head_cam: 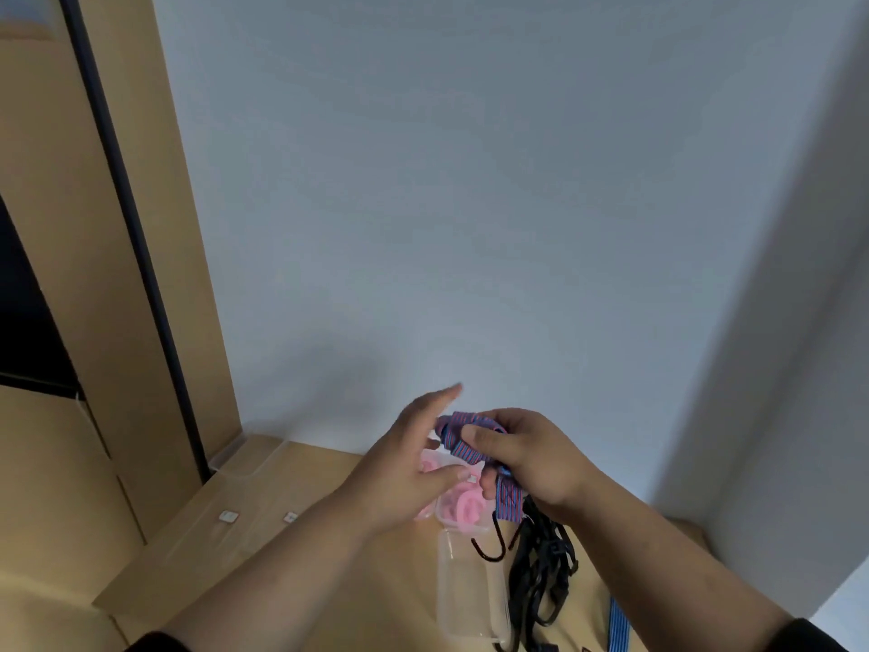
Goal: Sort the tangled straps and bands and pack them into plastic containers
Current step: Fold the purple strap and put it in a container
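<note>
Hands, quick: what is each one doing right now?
Left hand: open, fingers straight, holding nothing.
Right hand: gripping the bunched striped strap.

A blue-and-red striped strap [463, 447] is bunched above a clear container [458, 508] of pink bands [463, 503]; black straps [548, 571] lie tangled beside an empty container [470, 590].
</note>
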`<control>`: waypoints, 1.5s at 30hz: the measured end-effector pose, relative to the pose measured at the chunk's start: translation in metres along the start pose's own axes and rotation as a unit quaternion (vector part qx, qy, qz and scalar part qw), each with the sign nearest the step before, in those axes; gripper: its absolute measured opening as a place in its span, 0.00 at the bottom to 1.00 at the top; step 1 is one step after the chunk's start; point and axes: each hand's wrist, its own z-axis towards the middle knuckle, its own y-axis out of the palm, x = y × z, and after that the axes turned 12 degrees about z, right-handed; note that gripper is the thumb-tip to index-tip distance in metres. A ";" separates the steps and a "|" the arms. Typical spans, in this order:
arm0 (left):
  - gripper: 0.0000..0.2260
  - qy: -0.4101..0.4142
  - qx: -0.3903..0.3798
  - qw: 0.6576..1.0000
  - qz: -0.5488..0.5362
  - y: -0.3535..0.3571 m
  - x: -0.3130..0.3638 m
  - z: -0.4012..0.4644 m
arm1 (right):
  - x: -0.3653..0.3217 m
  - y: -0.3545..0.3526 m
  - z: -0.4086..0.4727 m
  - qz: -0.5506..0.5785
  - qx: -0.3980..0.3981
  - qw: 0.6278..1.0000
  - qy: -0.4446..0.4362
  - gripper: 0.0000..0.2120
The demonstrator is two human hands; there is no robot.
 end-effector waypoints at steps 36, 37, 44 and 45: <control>0.13 -0.324 0.031 0.902 -0.285 0.009 0.003 0.011 | 0.044 0.010 -0.009 0.074 -0.013 0.997 0.007 0.26; 0.14 -0.330 0.035 0.898 -0.288 0.008 0.002 0.011 | 0.045 0.008 -0.009 0.069 -0.026 0.997 -0.009 0.27; 0.14 -0.364 -0.010 0.855 -0.369 0.012 0.006 0.012 | 0.038 0.005 -0.010 -0.101 -0.095 0.985 -0.102 0.26; 0.14 -0.367 -0.032 0.857 -0.362 0.012 0.006 0.011 | 0.040 0.004 -0.009 -0.180 -0.083 0.971 -0.136 0.26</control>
